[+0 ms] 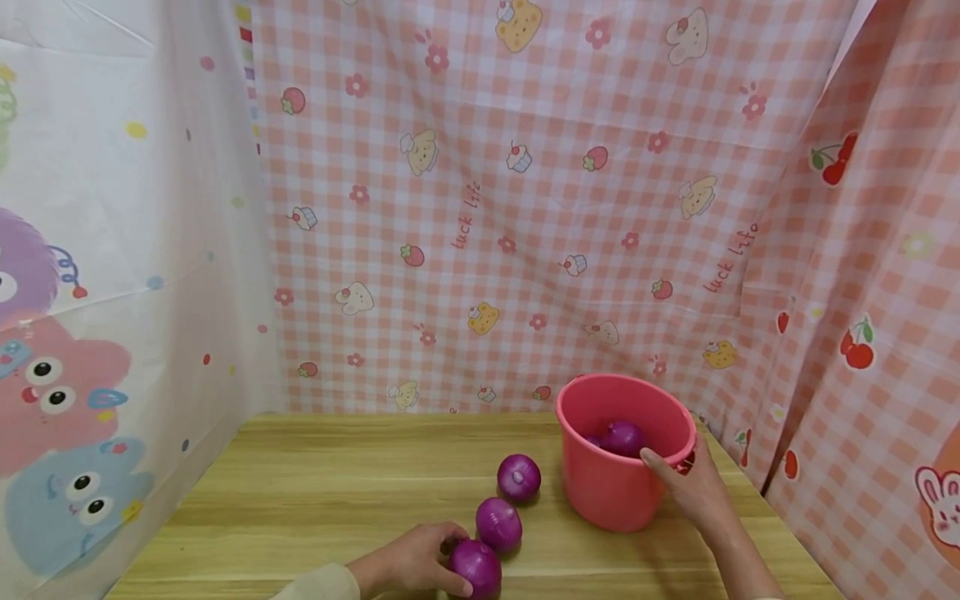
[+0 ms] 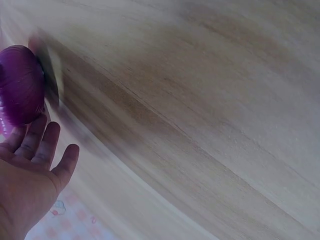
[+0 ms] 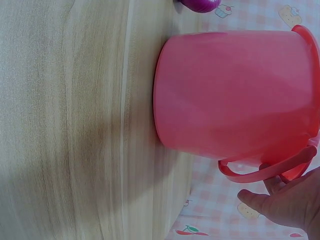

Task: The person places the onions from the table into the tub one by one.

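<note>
Beside the nearest red onion is my left hand, its thumb overlapping the near side and its fingertips at the far side. The left wrist view shows that hand's fingers spread and nearly straight, with some fingertips right at an onion. A second onion and a third line up beyond it on the table. My right hand grips the pink bucket at its right rim, thumb over the edge and other fingers partly hidden by the handle. Onions lie inside the bucket.
The wood-grain table ends at the back against a pink checked cloth with cartoon prints. A white printed sheet hangs along the left, and another checked cloth closes off the right side.
</note>
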